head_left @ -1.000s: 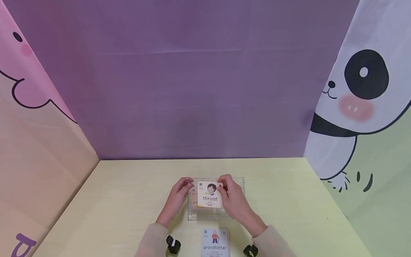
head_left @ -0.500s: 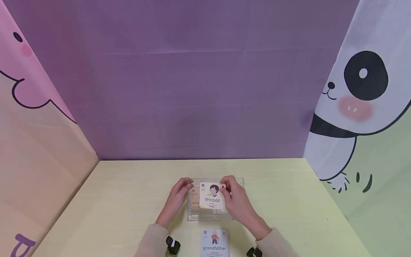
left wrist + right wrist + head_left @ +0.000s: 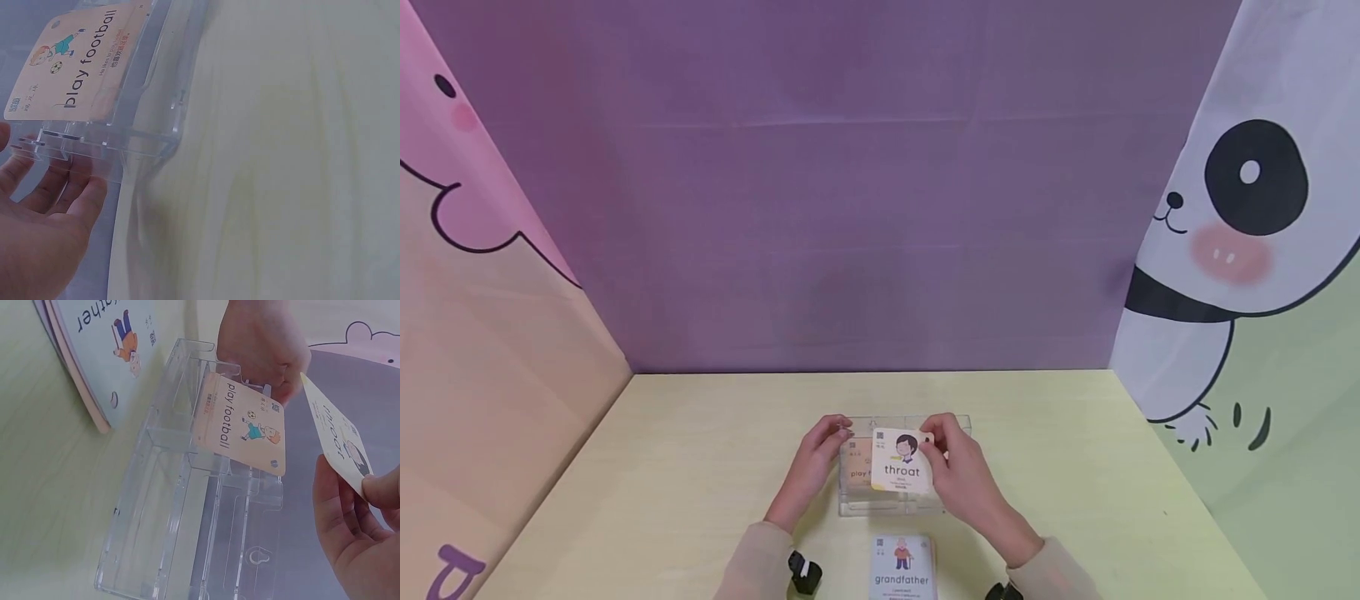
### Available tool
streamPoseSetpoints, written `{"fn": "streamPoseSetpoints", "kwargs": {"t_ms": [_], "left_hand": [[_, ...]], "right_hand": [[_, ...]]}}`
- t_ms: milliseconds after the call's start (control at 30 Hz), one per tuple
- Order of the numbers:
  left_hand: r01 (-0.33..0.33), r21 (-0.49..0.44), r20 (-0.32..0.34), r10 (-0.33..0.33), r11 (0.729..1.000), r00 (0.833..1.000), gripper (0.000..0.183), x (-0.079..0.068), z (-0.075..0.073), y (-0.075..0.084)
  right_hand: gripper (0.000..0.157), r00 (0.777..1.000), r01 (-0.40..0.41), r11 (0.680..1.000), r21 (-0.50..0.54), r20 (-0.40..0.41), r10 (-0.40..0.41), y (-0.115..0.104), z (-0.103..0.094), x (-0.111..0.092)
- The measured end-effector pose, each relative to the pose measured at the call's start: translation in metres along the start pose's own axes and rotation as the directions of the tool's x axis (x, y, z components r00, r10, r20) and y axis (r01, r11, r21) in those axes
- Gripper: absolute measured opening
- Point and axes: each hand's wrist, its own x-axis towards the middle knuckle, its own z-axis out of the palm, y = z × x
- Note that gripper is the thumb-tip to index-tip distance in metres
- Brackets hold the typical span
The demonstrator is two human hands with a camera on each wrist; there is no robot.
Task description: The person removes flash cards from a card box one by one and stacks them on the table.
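My right hand (image 3: 970, 475) pinches a white "throat" flashcard (image 3: 897, 467) by its upper right corner, thumb in front. The flashcard is held tilted above a clear plastic organizer (image 3: 162, 506) with several compartments. My left hand (image 3: 47, 225) grips the organizer's left side, its fingers showing through the plastic in the left wrist view. A peach "play football" flashcard (image 3: 240, 425) stands tilted in the organizer's left part. In the head view the "throat" card covers part of it.
A stack of flashcards (image 3: 902, 571) with "grandfather" on top lies on the pale wooden table (image 3: 715, 450) nearer to me. A purple cloth backdrop (image 3: 865, 183) rises behind the table. Printed cloth panels (image 3: 1247, 275) stand at both sides.
My right hand has shifted slightly right and toward me with the "throat" card, uncovering more of the "play football" card. My left hand has stayed at the organizer's left side.
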Motion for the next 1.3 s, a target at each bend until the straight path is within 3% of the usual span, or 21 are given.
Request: {"fn": "streamPoseSetpoints", "kwargs": {"t_ms": [300, 633, 1033, 1300], "left_hand": [[-0.005, 0.010, -0.001, 0.005, 1.000, 1.000, 0.029, -0.001, 0.000, 0.001], [0.009, 0.005, 0.003, -0.009, 1.000, 1.000, 0.029, -0.002, 0.001, 0.004], [-0.002, 0.012, -0.005, 0.002, 1.000, 1.000, 0.029, -0.003, 0.001, 0.005], [0.029, 0.012, -0.006, -0.029, 0.999, 1.000, 0.028, -0.003, 0.000, 0.006]], "right_hand": [[0.022, 1.000, 0.019, 1.000, 0.017, -0.001, -0.019, -0.004, -0.001, -0.004], [0.022, 0.998, -0.035, 0.994, 0.101, 0.048, 0.030, -0.009, -0.006, -0.008], [0.021, 0.998, -0.048, 0.995, 0.092, 0.055, 0.043, 0.000, -0.005, -0.013], [0.022, 0.991, -0.094, 0.989, 0.115, 0.101, 0.082, 0.005, -0.004, -0.019]]}}
